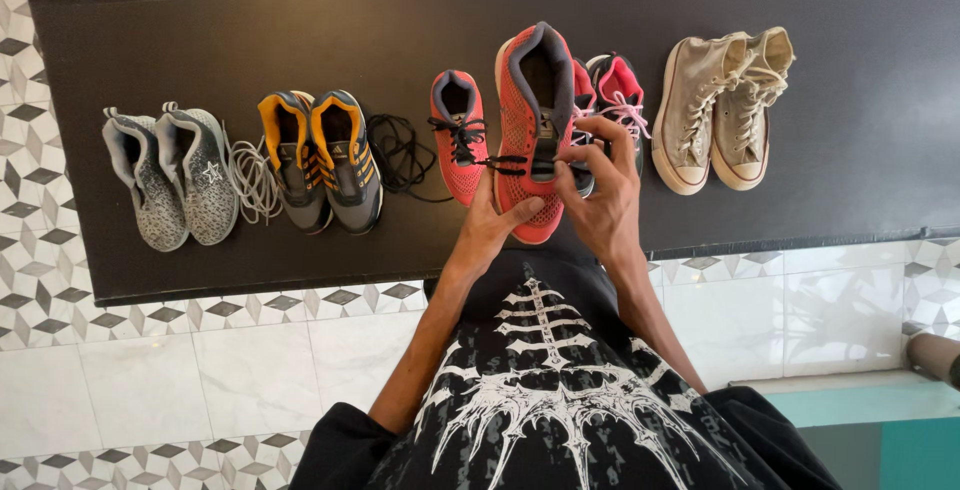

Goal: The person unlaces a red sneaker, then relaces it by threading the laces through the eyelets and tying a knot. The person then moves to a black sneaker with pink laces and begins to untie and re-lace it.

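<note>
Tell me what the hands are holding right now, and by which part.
The red shoe: left hand grips its toe end, right hand pinches the black lace by the tongue.

Both arms reach forward, left hand (pixel 492 222) cupped palm-up, right hand (pixel 600 182) in a pinching grip.

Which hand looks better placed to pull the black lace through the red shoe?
Probably the right hand: its fingertips pinch at the black lace over the red shoe, while the left hand supports the toe.
</note>
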